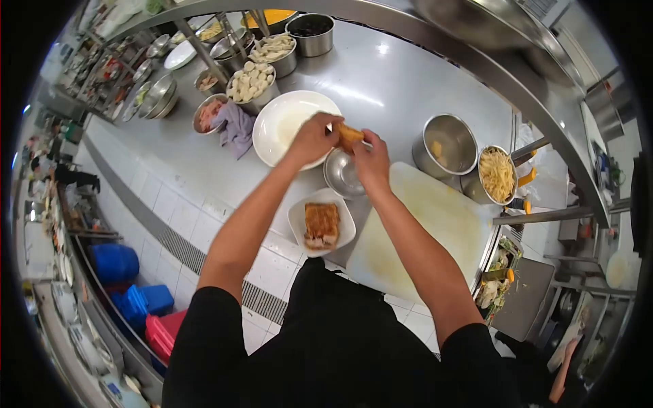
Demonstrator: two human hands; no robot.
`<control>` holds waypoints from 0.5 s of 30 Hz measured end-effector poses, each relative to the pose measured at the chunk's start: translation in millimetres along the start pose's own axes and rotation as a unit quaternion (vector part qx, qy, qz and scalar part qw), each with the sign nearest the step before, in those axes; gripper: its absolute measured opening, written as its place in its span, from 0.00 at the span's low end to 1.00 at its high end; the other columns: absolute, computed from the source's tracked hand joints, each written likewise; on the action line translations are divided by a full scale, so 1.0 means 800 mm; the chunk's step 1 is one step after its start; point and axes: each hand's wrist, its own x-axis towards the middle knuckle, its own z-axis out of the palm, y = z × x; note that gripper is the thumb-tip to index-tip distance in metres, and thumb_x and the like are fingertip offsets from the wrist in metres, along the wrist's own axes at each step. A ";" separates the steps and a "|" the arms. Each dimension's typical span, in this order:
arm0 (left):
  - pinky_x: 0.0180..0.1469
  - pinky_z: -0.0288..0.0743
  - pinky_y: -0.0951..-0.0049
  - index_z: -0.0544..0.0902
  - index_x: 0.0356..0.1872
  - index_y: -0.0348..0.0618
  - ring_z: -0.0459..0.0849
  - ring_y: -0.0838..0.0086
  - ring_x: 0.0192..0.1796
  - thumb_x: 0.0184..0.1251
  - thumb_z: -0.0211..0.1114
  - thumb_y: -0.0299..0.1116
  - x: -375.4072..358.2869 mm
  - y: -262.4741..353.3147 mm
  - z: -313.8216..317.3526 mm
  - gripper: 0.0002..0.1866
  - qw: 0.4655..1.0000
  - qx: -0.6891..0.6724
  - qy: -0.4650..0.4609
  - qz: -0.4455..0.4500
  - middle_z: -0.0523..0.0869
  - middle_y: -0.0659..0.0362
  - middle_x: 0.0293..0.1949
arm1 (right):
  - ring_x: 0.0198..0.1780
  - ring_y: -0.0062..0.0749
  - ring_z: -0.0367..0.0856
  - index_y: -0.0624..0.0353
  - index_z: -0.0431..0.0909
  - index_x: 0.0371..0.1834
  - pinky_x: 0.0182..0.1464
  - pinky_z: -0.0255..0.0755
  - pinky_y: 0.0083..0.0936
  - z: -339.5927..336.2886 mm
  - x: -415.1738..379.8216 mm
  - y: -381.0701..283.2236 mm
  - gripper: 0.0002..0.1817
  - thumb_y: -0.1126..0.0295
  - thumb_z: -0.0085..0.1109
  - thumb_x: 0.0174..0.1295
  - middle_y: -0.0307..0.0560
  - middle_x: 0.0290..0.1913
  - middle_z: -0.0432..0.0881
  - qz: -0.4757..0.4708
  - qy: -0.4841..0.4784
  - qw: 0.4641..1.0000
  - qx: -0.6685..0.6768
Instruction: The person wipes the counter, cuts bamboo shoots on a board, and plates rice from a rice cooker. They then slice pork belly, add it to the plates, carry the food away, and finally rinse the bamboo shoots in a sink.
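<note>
Between my two hands is a golden-brown piece of food [349, 137], held above the counter. My left hand [314, 141] grips its left end with curled fingers. On the other side, the fingers of my right hand [372, 162] close around its right end. A large white plate [275, 112] lies under and beyond my left hand. Just below the hands stands a small metal bowl [343, 175], partly covered by my right hand. Nearer to me, a white square bowl [347, 228] holds a browned slab of roasted meat [321, 224].
A pale cutting board [422, 234] lies under my right forearm. Behind it stand a metal pot [445, 146] and a container of yellow strips [497, 175]. At left are a purple cloth [237, 130] and several food containers. A metal shelf rail [469, 58] arches overhead.
</note>
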 end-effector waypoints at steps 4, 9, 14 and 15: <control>0.52 0.81 0.69 0.85 0.58 0.41 0.86 0.67 0.46 0.64 0.61 0.25 0.108 -0.086 -0.047 0.20 0.996 0.000 -0.071 0.046 0.85 0.53 0.53 | 0.54 0.53 0.81 0.60 0.78 0.62 0.58 0.75 0.39 0.101 0.057 -0.014 0.22 0.63 0.60 0.66 0.62 0.57 0.78 0.032 0.092 0.995 -0.034; 0.54 0.81 0.67 0.83 0.60 0.42 0.85 0.65 0.50 0.63 0.60 0.23 0.162 -0.169 -0.046 0.22 0.985 -0.007 -0.175 0.004 0.84 0.53 0.56 | 0.57 0.54 0.80 0.58 0.78 0.64 0.60 0.73 0.43 0.147 0.083 -0.006 0.25 0.62 0.62 0.65 0.60 0.58 0.80 0.150 -0.051 0.976 -0.150; 0.54 0.80 0.68 0.82 0.59 0.42 0.85 0.63 0.52 0.66 0.66 0.27 0.081 -0.136 -0.095 0.20 0.993 -0.095 0.066 0.009 0.85 0.52 0.55 | 0.51 0.35 0.84 0.58 0.79 0.63 0.54 0.77 0.31 0.040 0.041 -0.048 0.22 0.64 0.62 0.68 0.48 0.50 0.87 0.017 0.057 0.991 -0.117; 0.53 0.79 0.69 0.82 0.59 0.42 0.85 0.64 0.51 0.67 0.66 0.28 0.043 -0.132 -0.101 0.19 0.985 -0.113 0.132 -0.019 0.85 0.52 0.56 | 0.44 0.31 0.83 0.59 0.80 0.60 0.49 0.78 0.28 0.002 0.027 -0.030 0.20 0.65 0.61 0.68 0.47 0.46 0.87 0.001 0.097 0.987 -0.128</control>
